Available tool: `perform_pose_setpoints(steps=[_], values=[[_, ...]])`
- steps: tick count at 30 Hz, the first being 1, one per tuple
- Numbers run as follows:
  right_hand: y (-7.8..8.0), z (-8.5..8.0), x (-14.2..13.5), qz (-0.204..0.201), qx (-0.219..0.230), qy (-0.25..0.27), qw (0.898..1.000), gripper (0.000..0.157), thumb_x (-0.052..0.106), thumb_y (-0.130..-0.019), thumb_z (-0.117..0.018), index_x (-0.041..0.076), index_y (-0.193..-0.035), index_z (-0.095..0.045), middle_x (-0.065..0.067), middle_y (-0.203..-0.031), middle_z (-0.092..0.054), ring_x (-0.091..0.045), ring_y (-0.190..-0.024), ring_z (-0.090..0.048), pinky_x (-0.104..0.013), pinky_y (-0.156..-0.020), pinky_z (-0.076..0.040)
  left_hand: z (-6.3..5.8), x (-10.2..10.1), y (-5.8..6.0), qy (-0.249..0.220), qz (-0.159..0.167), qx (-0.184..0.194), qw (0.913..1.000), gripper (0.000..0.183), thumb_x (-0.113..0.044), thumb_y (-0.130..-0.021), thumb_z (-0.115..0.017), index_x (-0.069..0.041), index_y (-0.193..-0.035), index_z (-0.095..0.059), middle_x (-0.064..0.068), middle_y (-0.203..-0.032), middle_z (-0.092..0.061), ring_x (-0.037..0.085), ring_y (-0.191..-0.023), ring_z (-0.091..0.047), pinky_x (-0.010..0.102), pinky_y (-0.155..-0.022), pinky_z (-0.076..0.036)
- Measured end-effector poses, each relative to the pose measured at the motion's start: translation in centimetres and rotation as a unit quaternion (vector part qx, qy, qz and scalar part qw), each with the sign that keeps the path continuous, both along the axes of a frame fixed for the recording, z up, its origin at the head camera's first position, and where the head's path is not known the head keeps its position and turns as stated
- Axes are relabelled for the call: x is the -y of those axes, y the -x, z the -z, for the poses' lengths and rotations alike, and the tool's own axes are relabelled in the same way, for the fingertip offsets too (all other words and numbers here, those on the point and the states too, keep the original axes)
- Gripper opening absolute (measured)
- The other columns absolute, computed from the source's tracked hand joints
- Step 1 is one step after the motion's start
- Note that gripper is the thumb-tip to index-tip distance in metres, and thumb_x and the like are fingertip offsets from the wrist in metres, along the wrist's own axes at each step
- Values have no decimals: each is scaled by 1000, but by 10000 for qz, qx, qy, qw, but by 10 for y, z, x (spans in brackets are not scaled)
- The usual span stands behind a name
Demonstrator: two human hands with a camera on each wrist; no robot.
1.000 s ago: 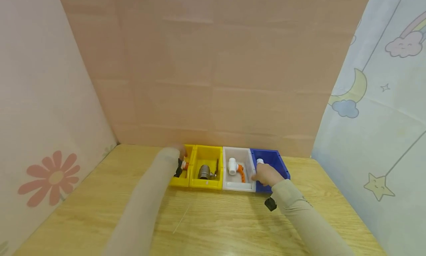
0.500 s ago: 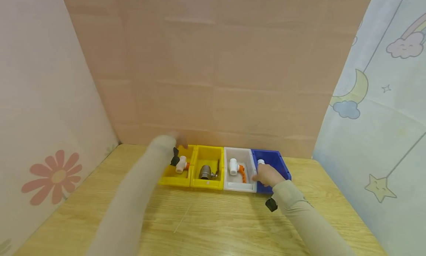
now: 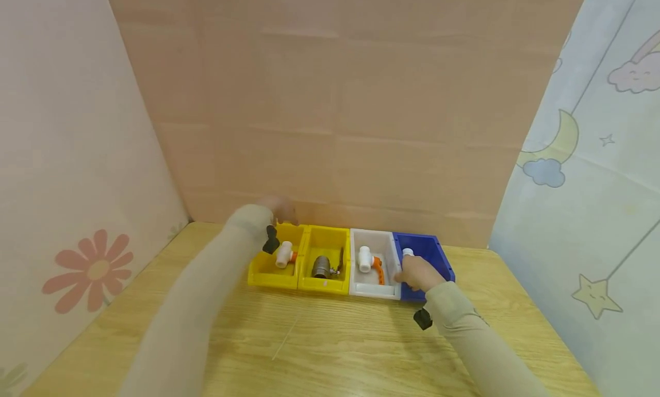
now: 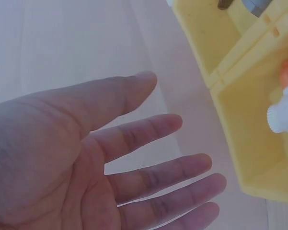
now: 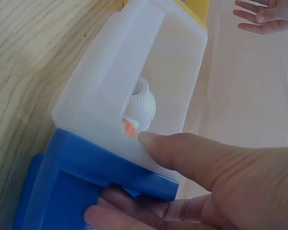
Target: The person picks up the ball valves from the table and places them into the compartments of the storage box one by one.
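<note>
My left hand (image 3: 281, 209) hovers behind the far edge of the left yellow bin (image 3: 273, 280). Its fingers are spread and hold nothing in the left wrist view. A white plastic valve with an orange handle (image 3: 284, 255) lies in that bin. At the other end of the row, my right hand (image 3: 420, 272) straddles the adjoining walls of the white bin (image 3: 373, 291) and the blue bin (image 3: 438, 259). In the right wrist view its thumb (image 5: 170, 153) lies on the white side and its fingers curl inside the blue bin. A white plastic fitting (image 3: 407, 252) shows partly behind this hand.
The second yellow bin (image 3: 323, 287) contains a metal valve (image 3: 321, 267) with a lever. Another white valve (image 3: 365, 259) with an orange handle sits in the white bin. All the bins stand side by side on a wooden table (image 3: 330, 339), close to a brown backdrop (image 3: 330, 128).
My left hand has drawn up and back out of the left yellow bin, uncovering the white and orange valve. The right hand has stayed at the blue bin.
</note>
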State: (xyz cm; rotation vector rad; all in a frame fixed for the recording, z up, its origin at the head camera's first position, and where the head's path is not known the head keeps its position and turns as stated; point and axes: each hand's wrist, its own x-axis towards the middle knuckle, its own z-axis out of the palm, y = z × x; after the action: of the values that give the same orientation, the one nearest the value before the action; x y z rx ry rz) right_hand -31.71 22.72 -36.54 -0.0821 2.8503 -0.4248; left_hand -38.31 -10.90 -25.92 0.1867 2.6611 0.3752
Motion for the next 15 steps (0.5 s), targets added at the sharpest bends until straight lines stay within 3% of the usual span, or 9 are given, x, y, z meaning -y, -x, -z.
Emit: perform_pose_setpoints(steps=[7,12,15], values=[[-1,1,-2,4,-46,73,10000,29,18,-90,-68,-6,-97,-54,-8,-69,-55,-17,-57,-57,-26,-53,-45,-7,-1,-9,-2,26,-137,9999,41,-36,-96,-59,-14,-131,-59,10,-135,-56,32,-115,-57,42,-93,-51],[-1,3,-1,28,-54,93,9999,29,18,-89,-68,-6,-97,-54,-8,-70,-56,-18,-58,-58,-26,-53,-45,-14,1,-18,-313,4,-300,9991,38,-33,-95,-61,-15,-128,-60,7,-134,-56,32,-116,-56,42,-92,-50],[0,3,-2,81,-13,170,9998,29,19,-89,-68,-5,-98,-54,-8,-70,-55,-18,-58,-59,-26,-54,-46,-21,-1,-23,-384,188,-399,9983,35,-31,-95,-61,-15,-127,-60,7,-132,-58,32,-115,-56,44,-93,-49]])
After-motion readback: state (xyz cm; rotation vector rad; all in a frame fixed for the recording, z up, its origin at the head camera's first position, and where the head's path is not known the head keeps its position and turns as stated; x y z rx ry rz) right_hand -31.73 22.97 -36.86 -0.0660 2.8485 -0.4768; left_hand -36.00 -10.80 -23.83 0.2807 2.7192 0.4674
